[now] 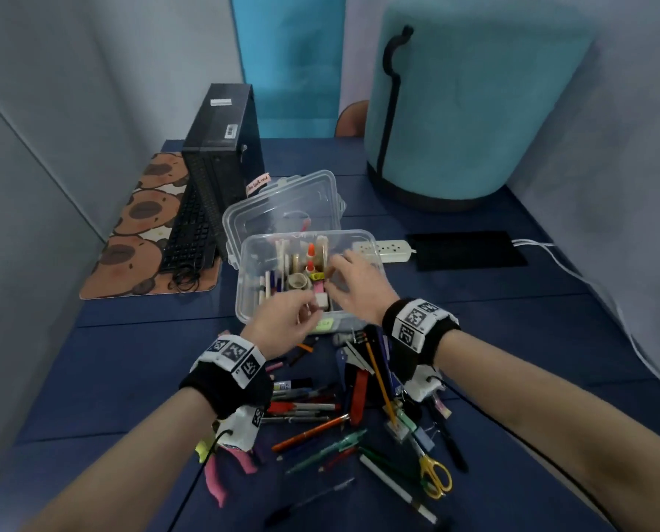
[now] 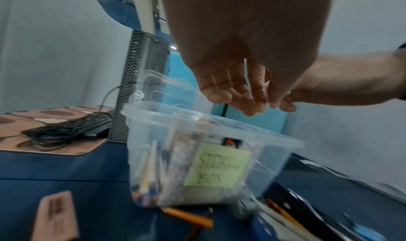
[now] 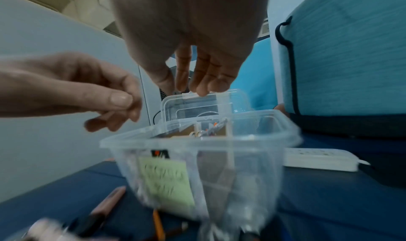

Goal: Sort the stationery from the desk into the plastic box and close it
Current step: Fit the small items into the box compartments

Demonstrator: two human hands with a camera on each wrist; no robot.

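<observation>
The dark blue worktop (image 1: 512, 339) carries the clear plastic box (image 1: 244, 301) at its middle; loose pens (image 1: 309, 431) and scissors (image 1: 437, 474) near the front edge; a patterned mat (image 1: 128, 240) along the left edge; a power strip (image 1: 386, 250) right of the box.

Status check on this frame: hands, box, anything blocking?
Left hand and right hand both empty, over the open plastic box. Lid off, propped behind it. Pens and scissors left on desk. Nothing blocking.

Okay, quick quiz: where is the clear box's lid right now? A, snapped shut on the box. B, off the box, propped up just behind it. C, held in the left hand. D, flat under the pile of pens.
B: the lid stands tilted behind the open plastic box.
</observation>
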